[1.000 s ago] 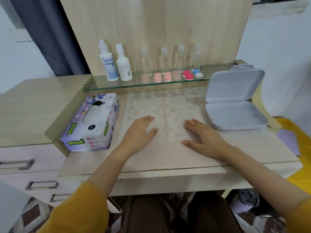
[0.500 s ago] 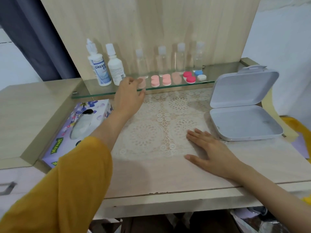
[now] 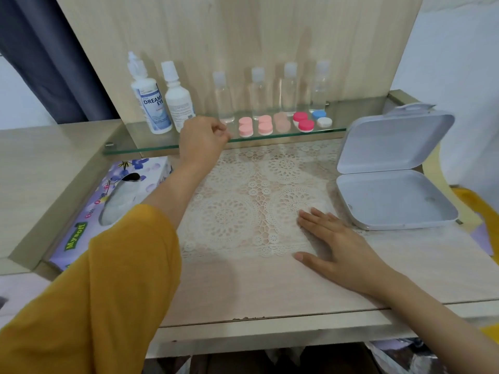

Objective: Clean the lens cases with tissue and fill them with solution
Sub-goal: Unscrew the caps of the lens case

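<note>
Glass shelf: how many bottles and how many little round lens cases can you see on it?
White opaque plastic bottles: 2
Clear plastic bottles with white caps: 4
Round twin-lid plastic lens cases: 5 showing
Total: 11

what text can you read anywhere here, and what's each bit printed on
"DREAM" above "EYE": label of the tall white solution bottle with a blue-and-white label, standing on the glass shelf.
"Mysoft": green patch on the purple floral tissue box.
Red lettering along the tissue box top: too blurred to read surely.
Fine print on the tall bottle and on the smaller white plastic bottle: too small to read.
</note>
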`<control>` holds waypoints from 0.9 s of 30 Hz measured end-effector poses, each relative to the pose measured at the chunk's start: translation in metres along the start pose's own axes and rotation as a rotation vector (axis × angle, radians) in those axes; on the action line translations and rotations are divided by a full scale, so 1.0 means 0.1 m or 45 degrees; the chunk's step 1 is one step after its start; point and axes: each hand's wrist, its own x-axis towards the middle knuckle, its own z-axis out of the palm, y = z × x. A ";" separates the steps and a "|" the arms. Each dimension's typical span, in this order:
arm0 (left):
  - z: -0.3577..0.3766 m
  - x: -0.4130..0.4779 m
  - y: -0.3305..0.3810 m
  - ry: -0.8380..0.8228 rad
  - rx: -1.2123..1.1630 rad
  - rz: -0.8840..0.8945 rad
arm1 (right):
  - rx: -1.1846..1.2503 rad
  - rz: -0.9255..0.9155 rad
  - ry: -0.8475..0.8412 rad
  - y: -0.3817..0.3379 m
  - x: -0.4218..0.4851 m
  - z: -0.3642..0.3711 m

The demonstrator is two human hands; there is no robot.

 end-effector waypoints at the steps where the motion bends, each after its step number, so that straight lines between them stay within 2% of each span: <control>1: -0.01 -0.01 0.00 -0.001 -0.029 -0.006 | 0.004 0.001 0.002 0.00 0.00 0.00; 11: -0.24 -0.48 -0.01 -0.011 -0.212 -0.061 | 0.031 0.001 0.019 0.01 -0.01 0.00; 20: -0.14 -1.58 0.01 -0.339 -0.388 0.118 | 0.061 0.019 -0.006 -0.02 -0.02 -0.03; 27: -0.10 -1.87 -0.05 -0.539 -0.406 0.268 | 0.059 0.026 -0.020 -0.03 -0.01 -0.03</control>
